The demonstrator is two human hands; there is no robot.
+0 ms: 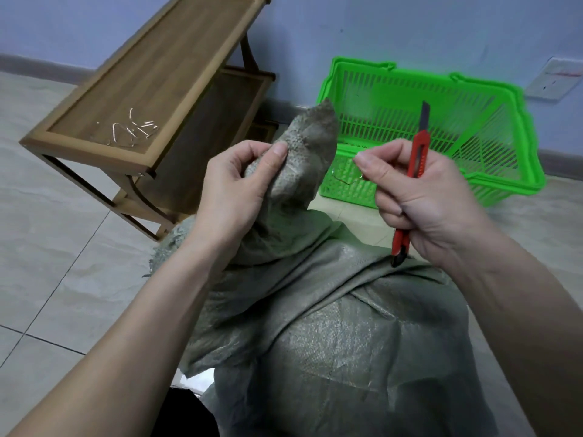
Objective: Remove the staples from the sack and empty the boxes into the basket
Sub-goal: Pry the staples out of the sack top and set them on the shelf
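**Sack corner pinched upright, knife blade pointing up**

The sack (331, 310), coarse grey-green woven plastic with a faint sheen, bulges on the tiled floor (63, 247) directly below the camera. One corner is drawn up into a cone whose long axis rises and leans slightly right, its tip toward the basket (441, 127).

The left hand (233, 190) comes in from the lower left, thumb and curled fingers pinching that raised corner just below the tip.

The right hand (419, 197) is closed around a red utility knife (413, 181), which stands nearly vertical: the grey blade points up, the black butt down, just above the sack's folds. Its thumb and forefinger also pinch something thin; I cannot tell what.

The basket, bright green slatted plastic, sits on the floor beyond the sack, against the wall.

Bent metal staples (132, 129) lie loose on the top tray of a wooden shelf (151, 74) to the left.
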